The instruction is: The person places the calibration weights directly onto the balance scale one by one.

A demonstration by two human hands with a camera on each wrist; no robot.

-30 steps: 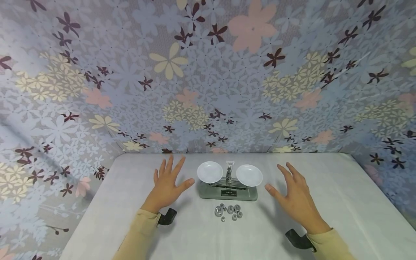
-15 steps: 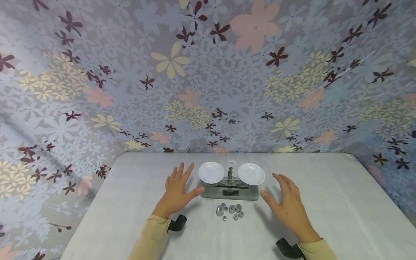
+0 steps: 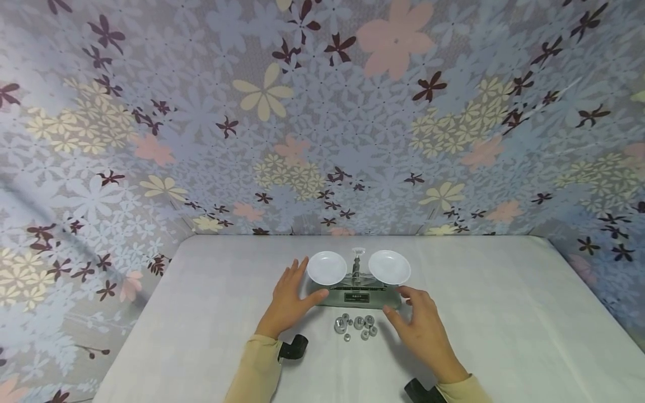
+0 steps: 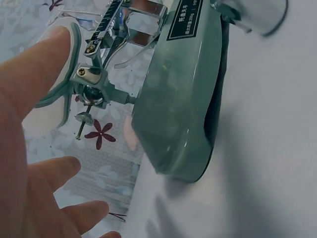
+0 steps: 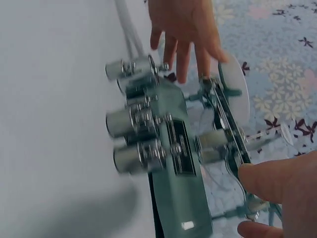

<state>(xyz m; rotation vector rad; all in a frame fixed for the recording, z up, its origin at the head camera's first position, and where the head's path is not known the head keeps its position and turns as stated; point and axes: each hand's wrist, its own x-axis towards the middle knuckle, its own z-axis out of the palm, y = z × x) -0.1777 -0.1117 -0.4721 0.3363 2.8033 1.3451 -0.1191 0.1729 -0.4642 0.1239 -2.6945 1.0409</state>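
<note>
A two-pan balance scale (image 3: 335, 299) with a green base and two white pans stands at the table's middle. My left hand (image 3: 287, 305) is at its left end, fingers spread and thumb toward the base; in the left wrist view the thumb (image 4: 44, 64) overlaps a white pan (image 4: 64, 106). At the right end is my right hand (image 3: 423, 333), fingers bent slightly, with thumb and index fingertips right by the base. In the right wrist view its thumb (image 5: 272, 178) overlaps the scale's beam. Neither hand holds anything.
Several small metal weights (image 3: 359, 322) stand in front of the scale, between the two forearms. The table (image 3: 514, 313) has a white cover. Behind it rises a wall (image 3: 322, 140) with flowered paper. Black wrist cameras (image 3: 294, 347) stick out from the sleeves.
Both hands have moved inward to the scale's ends, the left one rightward and the right one leftward. The right fingers have bent more. The scale and weights stay in place.
</note>
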